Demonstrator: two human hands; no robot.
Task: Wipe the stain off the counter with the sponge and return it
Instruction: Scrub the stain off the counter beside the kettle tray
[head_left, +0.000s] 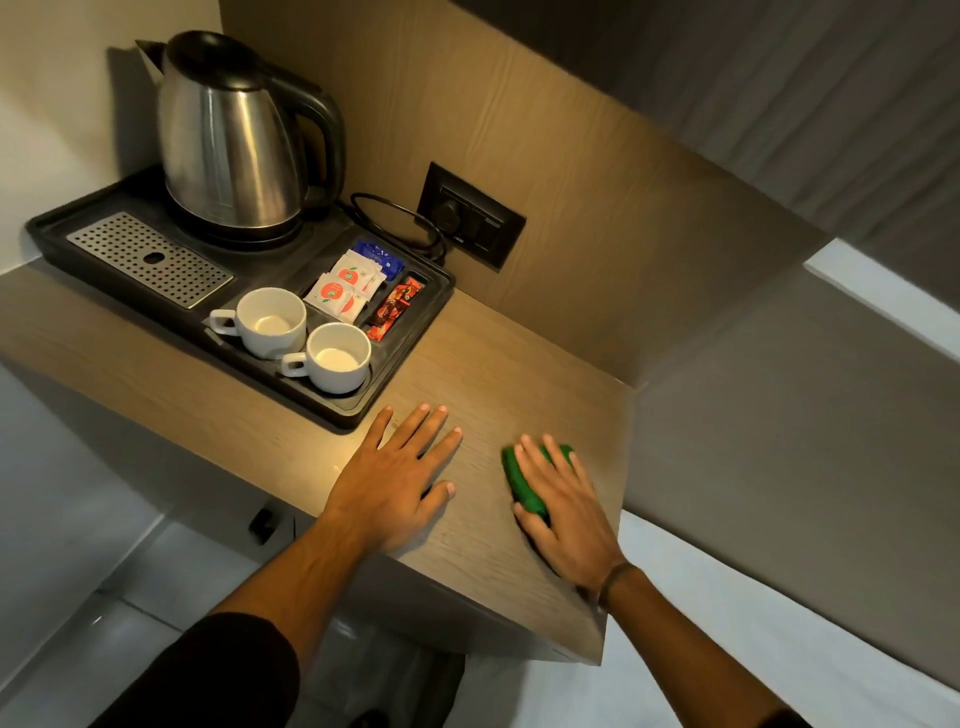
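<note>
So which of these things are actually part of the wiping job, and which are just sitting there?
Part of the job:
- green sponge, pressed under the right hand
- wooden counter
- left hand, flat on the counter

Just lying about:
- black tray
- kettle
- two white cups
- sachets
- wall socket

No stain is clearly visible.

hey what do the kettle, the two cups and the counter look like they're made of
Kettle: brushed stainless steel by its streaky grey sheen, with a black handle and lid, probably plastic. The two cups: white glazed ceramic, judging by thick walls and a soft gloss. Counter: wood-grain surface, matte; whether laminate or real wood cannot be told.
</note>
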